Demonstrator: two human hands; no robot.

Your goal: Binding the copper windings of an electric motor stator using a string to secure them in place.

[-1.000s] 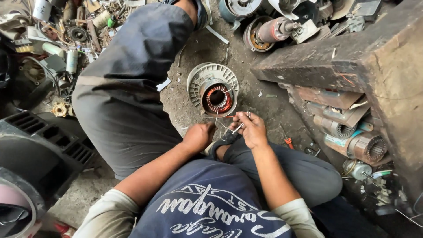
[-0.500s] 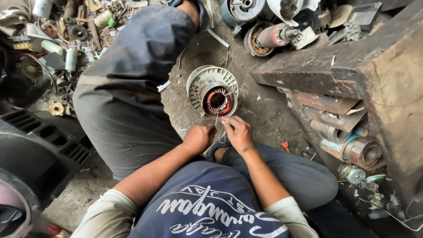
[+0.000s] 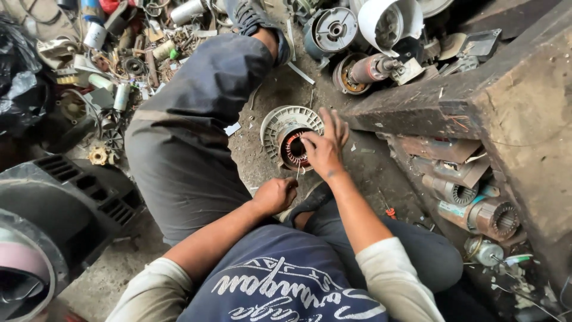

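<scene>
While right hand (image 3: 325, 149) touches motor stator (image 3: 292, 140), left hand (image 3: 275, 195) just below, fisted.

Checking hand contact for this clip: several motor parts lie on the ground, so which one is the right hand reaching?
The finned round stator with copper windings, lying open-face-up by the knee. The right hand is over it; the other motors sit apart, farther off.

We count two hands, left (image 3: 275, 195) and right (image 3: 325, 149); one finned stator (image 3: 286, 134); one white fan cover (image 3: 387, 22).
</scene>
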